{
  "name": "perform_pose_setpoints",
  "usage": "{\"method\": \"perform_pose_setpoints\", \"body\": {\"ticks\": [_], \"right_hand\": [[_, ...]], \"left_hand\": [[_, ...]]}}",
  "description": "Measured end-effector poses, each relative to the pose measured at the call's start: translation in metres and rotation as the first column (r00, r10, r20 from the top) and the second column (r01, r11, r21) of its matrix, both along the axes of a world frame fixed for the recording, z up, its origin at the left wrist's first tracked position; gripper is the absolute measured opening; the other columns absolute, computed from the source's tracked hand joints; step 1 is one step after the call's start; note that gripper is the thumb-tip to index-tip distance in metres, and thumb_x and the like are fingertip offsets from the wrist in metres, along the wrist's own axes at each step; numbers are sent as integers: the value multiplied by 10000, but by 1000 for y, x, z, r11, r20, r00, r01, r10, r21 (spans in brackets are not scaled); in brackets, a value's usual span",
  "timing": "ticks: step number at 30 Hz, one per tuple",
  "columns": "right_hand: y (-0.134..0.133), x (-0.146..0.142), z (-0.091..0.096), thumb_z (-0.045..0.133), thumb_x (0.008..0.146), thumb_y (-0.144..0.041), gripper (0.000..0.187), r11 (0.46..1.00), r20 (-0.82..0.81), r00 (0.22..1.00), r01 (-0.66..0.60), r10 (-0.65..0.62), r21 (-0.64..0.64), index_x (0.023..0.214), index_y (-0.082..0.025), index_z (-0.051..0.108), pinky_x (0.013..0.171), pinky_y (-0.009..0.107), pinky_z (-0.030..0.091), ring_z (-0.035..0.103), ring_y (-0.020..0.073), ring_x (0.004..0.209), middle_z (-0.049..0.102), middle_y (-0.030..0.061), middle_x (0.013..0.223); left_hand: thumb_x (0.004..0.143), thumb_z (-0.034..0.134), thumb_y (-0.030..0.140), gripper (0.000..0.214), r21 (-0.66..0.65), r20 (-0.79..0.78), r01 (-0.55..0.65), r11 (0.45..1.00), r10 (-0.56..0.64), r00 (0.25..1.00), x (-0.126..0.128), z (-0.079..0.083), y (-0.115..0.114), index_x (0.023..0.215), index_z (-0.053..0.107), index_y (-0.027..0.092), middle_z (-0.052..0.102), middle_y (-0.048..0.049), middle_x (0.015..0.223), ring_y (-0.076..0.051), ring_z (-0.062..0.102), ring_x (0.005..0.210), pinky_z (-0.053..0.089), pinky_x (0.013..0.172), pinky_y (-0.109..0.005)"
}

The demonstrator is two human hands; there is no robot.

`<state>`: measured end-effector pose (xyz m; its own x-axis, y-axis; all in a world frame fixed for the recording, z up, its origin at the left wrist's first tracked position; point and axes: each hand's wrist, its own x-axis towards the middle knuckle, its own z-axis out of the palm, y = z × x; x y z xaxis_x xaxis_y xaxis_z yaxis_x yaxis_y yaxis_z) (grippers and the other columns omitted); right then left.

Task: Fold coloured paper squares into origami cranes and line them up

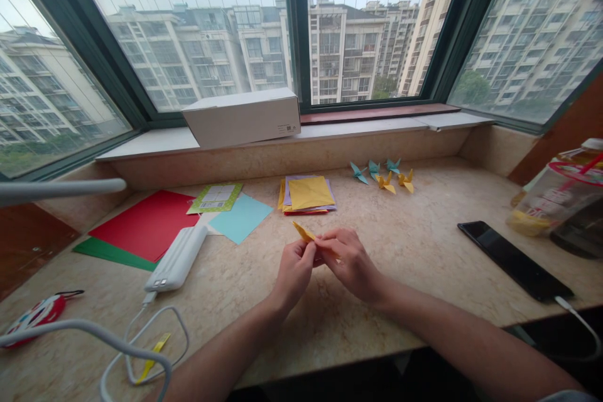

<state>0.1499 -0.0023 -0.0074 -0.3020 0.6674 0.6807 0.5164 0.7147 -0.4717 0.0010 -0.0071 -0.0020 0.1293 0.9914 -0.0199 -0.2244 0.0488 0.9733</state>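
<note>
A small folded piece of yellow paper [302, 232] is pinched between both hands, above the stone counter. My left hand [294, 267] closes on it from the left with thumb and fingers. From the right, my right hand [351, 260] grips it, its fingers meeting the left ones. The fingers hide the paper's lower part. Beyond the hands lies a stack of square paper [311, 193], yellow on top with purple and red edges below. Farther right stand several finished paper cranes, among them a blue crane [358, 173] and a yellow crane [386, 183].
Red paper [146, 223], green paper [117, 254] and light blue paper [242, 218] lie left, beside a white power bank [178, 259] with a cable. A black phone [513, 259] and plastic cup [537, 201] are right. A white box [242, 119] sits on the sill.
</note>
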Motion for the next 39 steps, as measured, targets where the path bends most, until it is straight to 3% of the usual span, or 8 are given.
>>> {"method": "perform_pose_setpoints", "body": {"ticks": [7, 13, 18, 24, 33, 36, 39], "right_hand": [[14, 8, -1, 629, 887, -244, 148, 952, -312, 948, -152, 64, -267, 982, -225, 742, 808, 358, 540, 674, 203, 877, 722, 56, 932], [16, 12, 1, 627, 873, -290, 174, 895, -376, 926, -143, -30, -422, 986, -205, 730, 814, 376, 522, 667, 212, 876, 744, 57, 942], [15, 10, 1, 606, 877, -293, 211, 906, -335, 940, -84, -67, -416, 1031, -206, 722, 800, 377, 512, 676, 219, 897, 751, 64, 989], [14, 10, 2, 600, 903, -346, 212, 908, -339, 941, -153, 13, -389, 1002, -219, 738, 784, 359, 515, 676, 223, 907, 747, 58, 974], [21, 11, -3, 625, 882, -413, 258, 811, -530, 848, -297, -19, -505, 981, -187, 701, 816, 359, 533, 681, 214, 864, 739, 68, 927], [22, 11, -6, 655, 869, -365, 290, 819, -570, 821, -338, 15, -465, 1114, -214, 614, 791, 347, 539, 679, 194, 827, 724, 38, 884], [21, 14, -4, 639, 887, -317, 215, 868, -497, 865, -298, 70, -396, 1083, -234, 608, 788, 345, 533, 666, 183, 818, 710, 26, 871]], "left_hand": [[828, 680, 450, 368, 55, -111, 48, 997, -42, 993, -1, 0, 1, 957, 718, 107, 750, -120, 942, -259, 717, 880, 588, 793, -378], [860, 640, 443, 361, 136, -153, 84, 987, -62, 986, 0, 4, -1, 1004, 706, 119, 744, -125, 971, -263, 717, 878, 594, 776, -390], [889, 595, 398, 302, 181, -224, 93, 979, -51, 973, -2, 3, 0, 980, 708, 133, 733, -112, 952, -244, 704, 837, 591, 767, -391], [902, 568, 377, 286, 228, -334, 103, 968, -22, 942, -8, 1, 4, 991, 698, 139, 702, -90, 859, -216, 676, 757, 589, 715, -366], [865, 639, 419, 339, 179, -126, 80, 981, -58, 990, -5, 6, 7, 1044, 606, 133, 697, -85, 897, -204, 686, 786, 597, 639, -319], [846, 666, 421, 388, 173, -96, 47, 984, -31, 995, -6, 6, 8, 1100, 574, 144, 699, -59, 820, -183, 677, 725, 565, 613, -276], [826, 699, 398, 509, 159, -39, 17, 987, -11, 999, -7, 6, 8, 1238, 480, 194, 689, -7, 753, -144, 648, 653, 527, 600, -238]]}}
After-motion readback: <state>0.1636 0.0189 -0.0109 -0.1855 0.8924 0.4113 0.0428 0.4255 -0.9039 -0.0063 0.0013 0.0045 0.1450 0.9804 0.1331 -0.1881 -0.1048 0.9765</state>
